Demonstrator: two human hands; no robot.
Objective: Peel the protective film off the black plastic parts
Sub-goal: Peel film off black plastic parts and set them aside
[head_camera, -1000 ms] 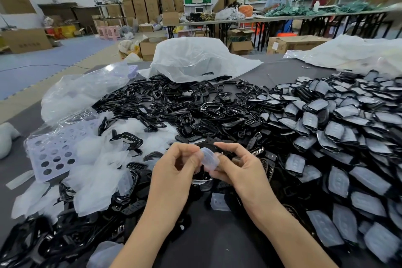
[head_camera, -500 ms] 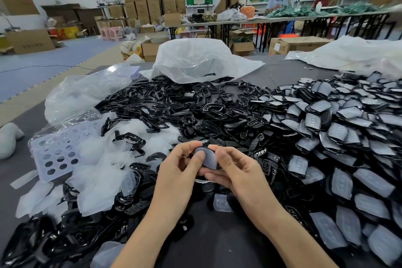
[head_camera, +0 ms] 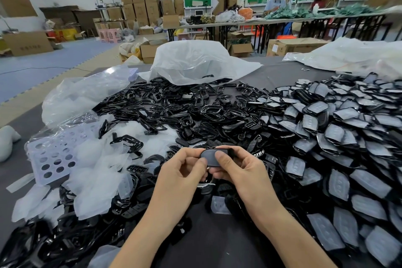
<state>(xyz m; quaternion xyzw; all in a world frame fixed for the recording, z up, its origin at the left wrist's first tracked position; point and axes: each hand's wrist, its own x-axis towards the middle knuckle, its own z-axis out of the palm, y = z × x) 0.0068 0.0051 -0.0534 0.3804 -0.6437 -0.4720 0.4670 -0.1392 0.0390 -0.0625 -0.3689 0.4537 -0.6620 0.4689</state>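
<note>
Lilac plastic, a perforated tray point(head_camera: 54, 154), lies at the far left of the desk point(head_camera: 280, 76), half under a heap of peeled clear film point(head_camera: 102, 172). Just right of that heap the left hand point(head_camera: 182, 174) pinches the left edge of a black plastic part point(head_camera: 208, 155), thumb on top and fingers curled beneath. The part is held above the desk, in front of a spread of bare black frames point(head_camera: 185, 104). The right hand point(head_camera: 241, 172) grips its other end, thumb pressed on the greyish upper face. That face seems to be film-covered, though the view is too soft to be sure. Further right, a dense pile of film-covered parts point(head_camera: 337, 137) crowds the desk.
</note>
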